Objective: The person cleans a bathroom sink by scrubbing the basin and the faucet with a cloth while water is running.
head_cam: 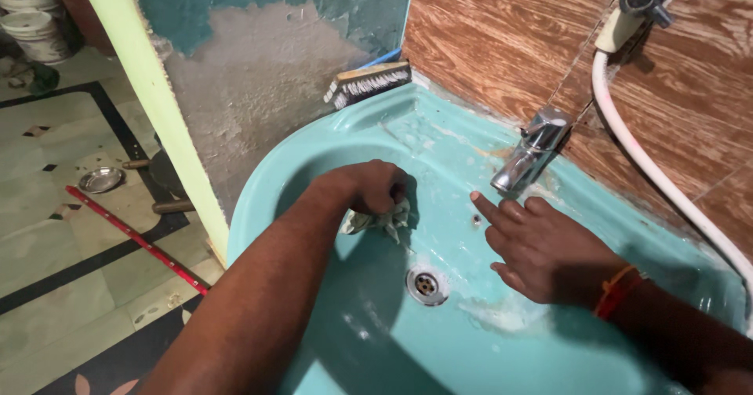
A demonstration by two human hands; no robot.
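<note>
Turquoise sink (596, 207): left hand (376, 187) fingers clenched around rag (380, 222), right hand (541, 250) fingers released

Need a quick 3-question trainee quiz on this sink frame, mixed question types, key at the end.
1. True or false: the left hand presses a crumpled cloth against the inside wall of the teal basin.
2. Which finger of the right hand is stretched out toward the small hole under the tap?
A. thumb
B. index finger
C. little finger
3. Fill in: a scrubbing ______ lies on the back corner of the basin, by the wall.

Key:
1. True.
2. B. The other fingers are curled, above the drain.
3. brush.
</note>
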